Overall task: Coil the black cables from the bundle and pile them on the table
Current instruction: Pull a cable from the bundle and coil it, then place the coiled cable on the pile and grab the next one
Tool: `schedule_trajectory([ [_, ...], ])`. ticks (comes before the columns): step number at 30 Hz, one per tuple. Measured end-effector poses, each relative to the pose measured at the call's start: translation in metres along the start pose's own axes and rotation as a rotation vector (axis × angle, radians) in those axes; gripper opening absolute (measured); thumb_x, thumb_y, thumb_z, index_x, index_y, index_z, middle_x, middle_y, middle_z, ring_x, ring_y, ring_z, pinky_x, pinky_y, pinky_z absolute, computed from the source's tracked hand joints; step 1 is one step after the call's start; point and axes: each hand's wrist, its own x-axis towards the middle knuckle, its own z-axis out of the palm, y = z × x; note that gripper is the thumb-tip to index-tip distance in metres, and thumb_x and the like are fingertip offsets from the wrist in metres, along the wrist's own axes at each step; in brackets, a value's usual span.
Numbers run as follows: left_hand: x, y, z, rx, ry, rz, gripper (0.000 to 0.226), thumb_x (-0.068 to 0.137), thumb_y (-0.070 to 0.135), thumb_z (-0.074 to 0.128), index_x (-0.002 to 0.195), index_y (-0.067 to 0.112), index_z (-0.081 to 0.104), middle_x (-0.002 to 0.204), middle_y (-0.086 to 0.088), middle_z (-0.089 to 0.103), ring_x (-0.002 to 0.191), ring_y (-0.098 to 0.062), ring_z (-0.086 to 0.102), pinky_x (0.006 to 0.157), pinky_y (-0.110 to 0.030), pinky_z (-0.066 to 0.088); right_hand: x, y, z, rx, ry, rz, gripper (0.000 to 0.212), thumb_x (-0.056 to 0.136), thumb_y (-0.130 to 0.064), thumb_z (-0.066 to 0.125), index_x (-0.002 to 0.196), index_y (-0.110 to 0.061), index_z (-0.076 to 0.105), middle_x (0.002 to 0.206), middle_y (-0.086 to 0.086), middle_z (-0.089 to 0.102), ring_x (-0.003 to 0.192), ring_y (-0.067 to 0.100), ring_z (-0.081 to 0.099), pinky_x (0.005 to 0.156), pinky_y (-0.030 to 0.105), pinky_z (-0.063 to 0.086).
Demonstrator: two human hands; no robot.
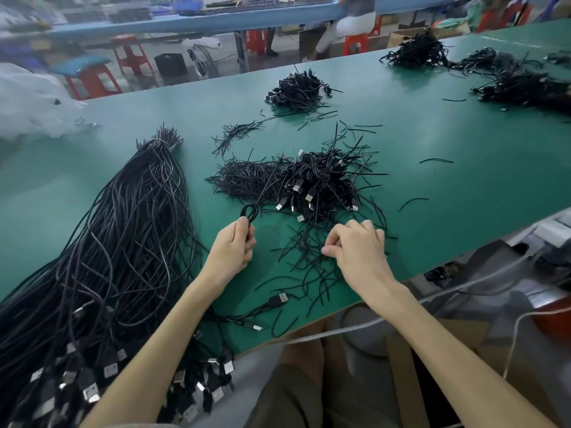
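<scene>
Black, glossy thin cable wound into a small oval coil (248, 213), sticking up out of the left hand (236, 245), whose fingers and thumb are curled tight round the coil's lower end, just above the table and just left of the pile. One loose strand runs from the coil up and right over the ties. The right hand (355, 242) is knuckles up, fingers bent down onto scattered short black wire ties (306, 257); cannot tell if it pinches one. Just beyond both hands is a tangled pile of coiled black cables with silver USB plugs (321, 183), touching a flat heap of straight black wire ties (244, 177) on its left. Far left is a long bundle of uncoiled black cables (133, 227), tied at the far end and fanned wide toward the near edge, metal-ended plugs hanging over it. A single loose black USB cable (278, 299) lies near the edge between the forearms. Everything sits on a matte green table (448, 180). Farther back is a smaller heap of coiled black cables (298, 89), with more dark heaps (417, 52) far right.
</scene>
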Motion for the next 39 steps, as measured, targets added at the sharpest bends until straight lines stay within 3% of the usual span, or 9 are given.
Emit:
schedule_trajectory([
  [4,-0.001,0.001,0.000,-0.006,-0.001,0.000,0.038,0.114,0.031,0.027,0.085,0.012,0.043,0.063,0.004,0.035,0.047,-0.011,0.026,0.042,-0.025,0.022,0.002,0.004,-0.001,0.073,0.002,-0.054,0.010,0.095,-0.032,0.070,0.099,-0.025,0.066,0.096,-0.007,0.055,0.103,0.019,0.046,0.095,0.036,0.031],
  [7,0.000,0.000,-0.001,-0.003,-0.006,0.005,0.038,0.114,0.032,0.027,0.085,0.012,0.044,0.063,0.004,0.035,0.047,-0.011,0.026,0.042,-0.025,0.022,-0.001,0.007,-0.003,0.194,0.002,-0.050,0.020,0.092,-0.037,0.073,0.107,-0.025,0.066,0.099,-0.007,0.053,0.105,0.017,0.043,0.097,0.036,0.034],
  [10,0.001,-0.001,-0.001,-0.002,-0.009,0.000,0.038,0.113,0.033,0.028,0.085,0.013,0.044,0.063,0.005,0.036,0.047,-0.010,0.026,0.041,-0.024,0.022,-0.002,0.007,0.002,0.066,-0.074,-0.112,0.034,0.090,-0.045,0.071,0.119,-0.028,0.064,0.110,-0.005,0.047,0.113,0.018,0.038,0.099,0.034,0.030],
  [17,-0.001,0.000,-0.001,0.015,-0.009,0.003,0.039,0.113,0.033,0.028,0.085,0.013,0.045,0.062,0.005,0.036,0.047,-0.011,0.027,0.042,-0.026,0.022,0.007,0.001,0.009,0.049,0.067,-0.224,0.009,0.092,-0.028,0.073,0.093,-0.019,0.073,0.098,-0.002,0.052,0.103,0.020,0.042,0.097,0.040,0.036],
  [22,-0.002,0.001,-0.002,0.012,-0.014,0.001,0.039,0.113,0.032,0.028,0.084,0.014,0.045,0.061,0.006,0.037,0.048,-0.012,0.026,0.043,-0.029,0.021,0.008,-0.006,0.012,0.329,0.202,-0.103,0.004,0.089,-0.027,0.077,0.091,-0.024,0.074,0.102,-0.005,0.051,0.105,0.011,0.036,0.096,0.031,0.026],
  [28,-0.002,0.002,-0.001,0.013,-0.017,0.002,0.038,0.113,0.033,0.028,0.085,0.013,0.044,0.063,0.004,0.036,0.047,-0.013,0.026,0.043,-0.031,0.020,0.008,-0.017,0.006,0.495,0.200,-0.054,0.003,0.089,-0.027,0.078,0.091,-0.025,0.076,0.108,-0.004,0.059,0.113,0.015,0.042,0.112,0.053,0.030],
  [34,-0.002,0.004,-0.001,0.020,-0.018,0.008,0.038,0.114,0.032,0.028,0.086,0.012,0.044,0.063,0.003,0.037,0.047,-0.014,0.026,0.045,-0.032,0.021,0.007,-0.025,0.000,0.709,0.189,0.040,0.002,0.089,-0.032,0.076,0.091,-0.031,0.075,0.111,-0.009,0.064,0.118,0.014,0.048,0.107,0.045,0.039],
  [39,-0.003,0.004,0.000,0.012,-0.016,0.012,0.038,0.113,0.031,0.028,0.086,0.011,0.044,0.062,0.005,0.037,0.048,-0.013,0.027,0.045,-0.031,0.020,0.008,-0.033,-0.002,0.877,0.152,0.036,0.002,0.092,-0.024,0.075,0.091,-0.026,0.074,0.101,-0.004,0.071,0.102,0.017,0.063,0.098,0.042,0.050],
])
